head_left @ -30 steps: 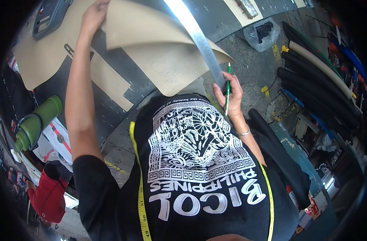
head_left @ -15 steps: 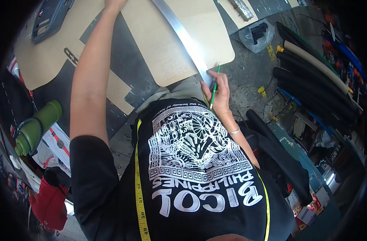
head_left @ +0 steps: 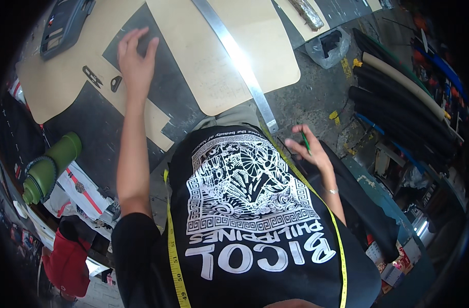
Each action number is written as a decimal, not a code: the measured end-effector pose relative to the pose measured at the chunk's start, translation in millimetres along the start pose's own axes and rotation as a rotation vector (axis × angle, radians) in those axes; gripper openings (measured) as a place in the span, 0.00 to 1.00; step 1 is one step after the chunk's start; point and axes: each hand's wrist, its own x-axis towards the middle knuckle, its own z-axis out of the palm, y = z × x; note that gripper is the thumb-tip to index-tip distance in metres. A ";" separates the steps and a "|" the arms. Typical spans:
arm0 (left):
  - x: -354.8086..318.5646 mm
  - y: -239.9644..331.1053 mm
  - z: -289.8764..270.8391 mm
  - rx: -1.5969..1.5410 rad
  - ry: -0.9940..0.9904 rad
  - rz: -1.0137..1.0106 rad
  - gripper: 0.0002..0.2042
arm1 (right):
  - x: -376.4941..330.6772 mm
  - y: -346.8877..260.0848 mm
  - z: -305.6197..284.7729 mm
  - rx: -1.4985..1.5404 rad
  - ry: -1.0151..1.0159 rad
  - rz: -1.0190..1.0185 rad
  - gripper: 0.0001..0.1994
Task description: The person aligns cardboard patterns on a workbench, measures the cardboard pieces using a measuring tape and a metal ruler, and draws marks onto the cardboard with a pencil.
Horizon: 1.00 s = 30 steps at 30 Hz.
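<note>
A long metal ruler lies across a tan sheet with rounded corners, its near end jutting past the sheet's edge towards my body. My right hand is off the ruler, to the right of that end, with a green pencil held in its fingers. Over the dark tabletop, my left hand is raised with fingers spread and nothing in them. Close by it, black thread snips and a small black triangular piece rest on another tan sheet.
A grey plastic case stands at the far left. On the right are a clear plastic bag and dark rolls. At left are a green cylinder and a person in red. A yellow tape measure hangs over my shirt.
My left hand has come back from the far edge into full view, now open. My right hand has let go of the ruler and moved right and nearer, keeping the pencil.
</note>
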 end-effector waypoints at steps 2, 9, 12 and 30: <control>-23.4 17.6 -15.8 -0.035 -0.025 -0.092 0.15 | -34.7 -48.4 -17.5 0.189 -0.207 0.225 0.22; -67.8 99.1 -20.1 -0.674 -0.439 -0.521 0.21 | -35.6 -124.7 -31.3 0.850 -0.375 -0.331 0.24; -75.0 138.2 -10.0 -1.251 -0.667 -0.277 0.44 | -6.7 -186.4 1.2 0.872 -0.365 -0.643 0.26; -37.6 46.4 -136.1 -0.822 -0.720 -0.581 0.18 | 51.1 -168.3 -60.5 0.307 0.660 -0.710 0.10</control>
